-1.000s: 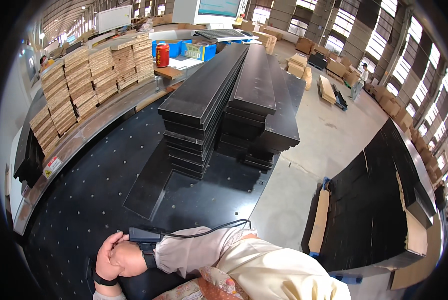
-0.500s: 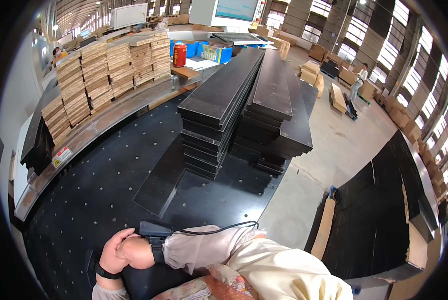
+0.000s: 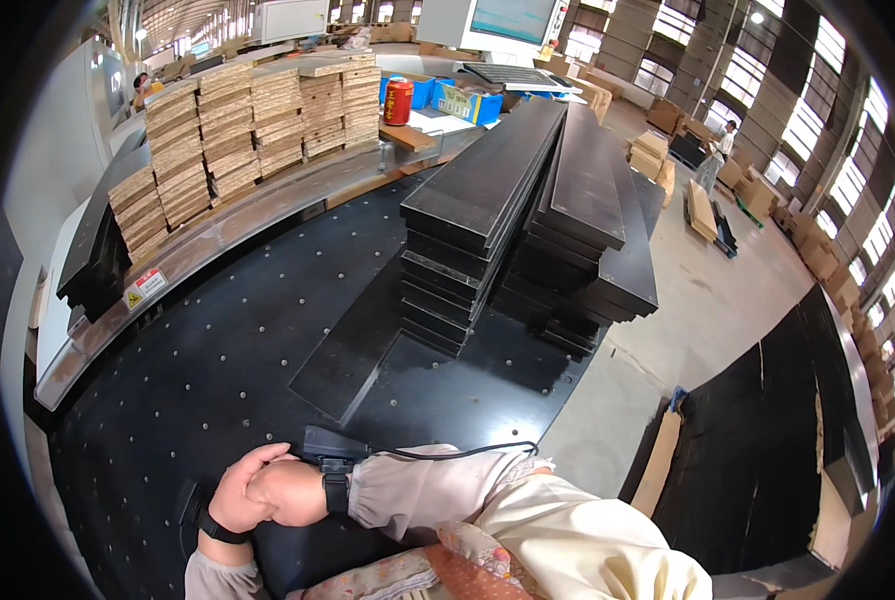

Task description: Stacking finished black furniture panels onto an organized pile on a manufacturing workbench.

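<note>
My left hand [image 3: 236,496] and my right hand [image 3: 290,493] are clasped together low over the near part of a dark table [image 3: 238,380] dotted with small round studs. Both are closed against each other, and most of the fingers are hidden in the clasp. No object shows between them. Each wrist wears a black strap; a small black box [image 3: 333,442] with a cable sits at the right one. Beyond the hands, a flat black board [image 3: 353,365] lies on the table. Past it stand a left stack of long black boards [image 3: 483,195] and a right stack [image 3: 583,190].
Stacks of raw-edged particleboard strips [image 3: 223,130] line a metal ledge at the far left. A red can [image 3: 398,103], blue bins [image 3: 468,103], a keyboard [image 3: 513,76] and a monitor [image 3: 513,18] stand at the back. A large black stack [image 3: 743,440] is at right; a person [image 3: 718,155] stands far off.
The whole view has shifted, so the table and stacks sit farther right in the picture. My hands stay clasped in nearly the same place over the table.
</note>
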The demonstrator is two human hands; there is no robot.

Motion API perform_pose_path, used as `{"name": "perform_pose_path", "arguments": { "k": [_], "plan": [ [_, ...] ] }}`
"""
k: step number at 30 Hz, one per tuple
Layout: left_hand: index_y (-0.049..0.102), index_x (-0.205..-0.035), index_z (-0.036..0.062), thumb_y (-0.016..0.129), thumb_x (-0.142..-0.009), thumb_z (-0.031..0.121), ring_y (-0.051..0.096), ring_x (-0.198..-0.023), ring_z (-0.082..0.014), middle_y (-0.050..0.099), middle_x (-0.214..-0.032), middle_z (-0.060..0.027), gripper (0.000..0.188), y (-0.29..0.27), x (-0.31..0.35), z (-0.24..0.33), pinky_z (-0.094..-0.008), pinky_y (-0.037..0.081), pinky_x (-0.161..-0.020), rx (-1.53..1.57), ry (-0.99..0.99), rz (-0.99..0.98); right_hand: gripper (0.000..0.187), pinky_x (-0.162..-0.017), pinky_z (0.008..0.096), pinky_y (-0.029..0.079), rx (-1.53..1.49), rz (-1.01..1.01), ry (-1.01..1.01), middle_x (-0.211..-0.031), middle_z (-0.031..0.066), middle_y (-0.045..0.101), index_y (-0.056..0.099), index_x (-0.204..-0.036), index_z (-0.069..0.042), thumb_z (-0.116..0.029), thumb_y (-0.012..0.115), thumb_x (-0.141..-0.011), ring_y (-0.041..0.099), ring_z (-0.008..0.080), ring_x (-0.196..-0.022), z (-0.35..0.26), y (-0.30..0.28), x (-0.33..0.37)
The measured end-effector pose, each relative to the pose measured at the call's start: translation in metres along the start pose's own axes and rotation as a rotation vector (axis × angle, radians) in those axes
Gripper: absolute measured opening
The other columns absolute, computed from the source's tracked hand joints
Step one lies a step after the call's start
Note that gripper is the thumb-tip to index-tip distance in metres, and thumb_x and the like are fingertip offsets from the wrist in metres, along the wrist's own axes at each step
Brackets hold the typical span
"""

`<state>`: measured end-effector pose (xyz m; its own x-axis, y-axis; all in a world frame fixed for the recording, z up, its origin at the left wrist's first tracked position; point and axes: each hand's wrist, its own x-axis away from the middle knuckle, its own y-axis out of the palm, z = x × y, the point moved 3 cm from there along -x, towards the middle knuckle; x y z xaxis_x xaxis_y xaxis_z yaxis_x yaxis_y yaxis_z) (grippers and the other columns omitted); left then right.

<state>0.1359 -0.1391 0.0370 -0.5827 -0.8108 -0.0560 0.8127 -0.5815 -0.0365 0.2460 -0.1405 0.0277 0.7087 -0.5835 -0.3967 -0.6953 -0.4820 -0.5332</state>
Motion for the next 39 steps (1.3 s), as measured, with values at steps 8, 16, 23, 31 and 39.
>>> {"name": "perform_pose_path", "arguments": {
  "k": [8, 16, 23, 31, 39],
  "plan": [
    [0.049, -0.129, -0.0008, 0.075, -0.068, 0.027, 0.059, -0.108, -0.0211, 0.062, -0.116, -0.0137, 0.072, -0.003, 0.002, -0.002, -0.0338, 0.045, -0.094, -0.062, -0.012, -0.005, 0.012, -0.058, 0.0391, 0.042, -0.098, -0.026, 0.051, -0.064, 0.0129, 0.055, 0.051, -0.063, -0.004, 0.003, 0.061, -0.063, 0.057, 0.0300, -0.064, 0.000, -0.001, 0.001],
    [0.050, -0.129, 0.0002, 0.071, -0.068, 0.014, 0.059, -0.109, -0.0202, 0.062, -0.117, -0.0129, 0.066, -0.001, 0.001, 0.004, -0.0337, 0.045, -0.096, 0.009, -0.013, -0.036, 0.010, -0.058, 0.0387, 0.041, -0.106, -0.119, 0.032, -0.063, 0.0121, 0.054, 0.050, -0.064, -0.003, 0.000, 0.059, -0.063, 0.055, 0.0283, -0.062, -0.004, -0.006, 0.000],
    [0.050, -0.129, 0.0015, 0.069, -0.066, 0.010, 0.059, -0.108, -0.0199, 0.063, -0.117, -0.0120, 0.066, -0.005, 0.002, -0.002, -0.0335, 0.045, -0.096, -0.023, -0.031, -0.027, 0.015, -0.059, 0.0396, 0.042, -0.110, -0.148, 0.024, -0.065, 0.0125, 0.055, 0.051, -0.068, -0.003, -0.011, 0.064, -0.068, 0.056, 0.0288, -0.063, -0.005, -0.010, 0.000],
    [0.052, -0.127, 0.0027, 0.066, -0.065, 0.007, 0.061, -0.107, -0.0197, 0.063, -0.117, -0.0112, 0.064, -0.005, 0.002, -0.003, -0.0330, 0.046, -0.095, -0.062, -0.042, -0.027, 0.024, -0.060, 0.0408, 0.042, -0.121, -0.154, -0.011, -0.066, 0.0129, 0.056, 0.051, -0.069, -0.003, -0.019, 0.069, -0.071, 0.056, 0.0302, -0.065, -0.002, -0.010, 0.000],
    [0.052, -0.128, 0.0029, 0.066, -0.064, 0.009, 0.061, -0.107, -0.0202, 0.063, -0.117, -0.0114, 0.066, -0.005, 0.003, -0.002, -0.0334, 0.047, -0.094, -0.086, -0.043, -0.025, 0.024, -0.059, 0.0398, 0.042, -0.174, -0.140, -0.003, -0.066, 0.0119, 0.057, 0.050, -0.067, -0.004, -0.016, 0.070, -0.072, 0.057, 0.0294, -0.064, -0.004, -0.009, 0.001]
  ]
}}
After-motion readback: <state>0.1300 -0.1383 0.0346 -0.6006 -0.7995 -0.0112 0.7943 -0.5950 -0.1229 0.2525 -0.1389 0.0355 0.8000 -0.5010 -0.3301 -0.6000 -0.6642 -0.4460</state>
